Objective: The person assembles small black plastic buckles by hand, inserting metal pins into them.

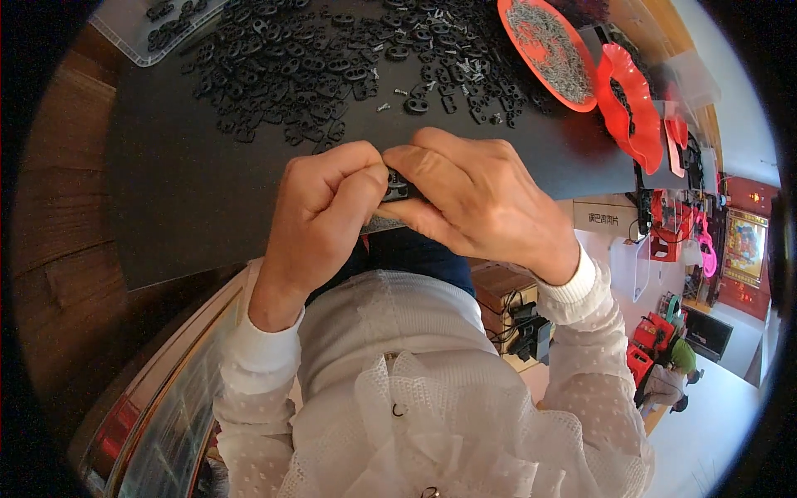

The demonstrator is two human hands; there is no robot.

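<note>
Both hands meet at the near edge of a black table [166,199]. My left hand [320,220] is closed, its thumb and forefinger pinching one end of a small black plastic cord lock part [397,187]. My right hand [477,195] grips the same part from the other side, fingers over the top and thumb below. Fingertips cover most of it, so I cannot tell whether its pieces are joined. Just beyond the hands spreads a heap of black cord lock parts [282,70], some with two holes. Small metal springs [383,107] lie among them.
A red plate [587,103] full of metal springs stands at the far right, beside a red wavy-rimmed bowl [635,116]. A clear plastic bin [141,58] with black parts sits at the far left. A cardboard box [606,217] is right of my right wrist. Another person [668,378] is in the background.
</note>
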